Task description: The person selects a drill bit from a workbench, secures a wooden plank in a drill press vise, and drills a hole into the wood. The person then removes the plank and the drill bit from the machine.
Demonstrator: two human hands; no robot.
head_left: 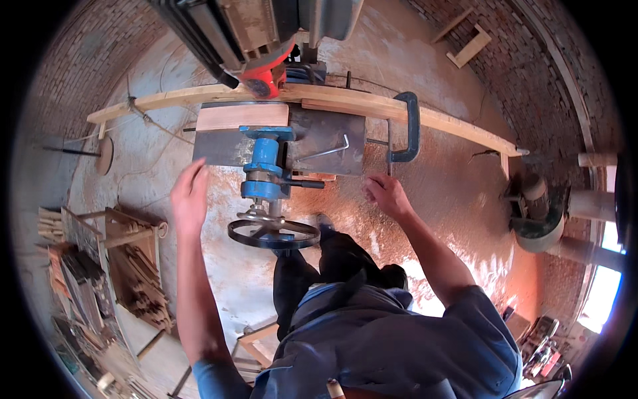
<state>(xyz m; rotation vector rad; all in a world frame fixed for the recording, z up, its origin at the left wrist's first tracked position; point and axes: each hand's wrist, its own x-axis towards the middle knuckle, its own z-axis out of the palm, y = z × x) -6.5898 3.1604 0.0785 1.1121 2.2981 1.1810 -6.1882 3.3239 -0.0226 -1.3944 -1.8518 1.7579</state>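
A long wooden plank is laid across the far edge of the metal surface of a woodworking machine, and it is pinned there by a dark clamp. A shorter wooden board is seen lying flat at the far left corner of the surface. A blue column with a black handwheel below it is fixed at the near edge. The left hand is held at the near left corner, its fingers together and extended, with nothing gripped. The right hand is held just off the near right corner, fingers loosely curled and empty
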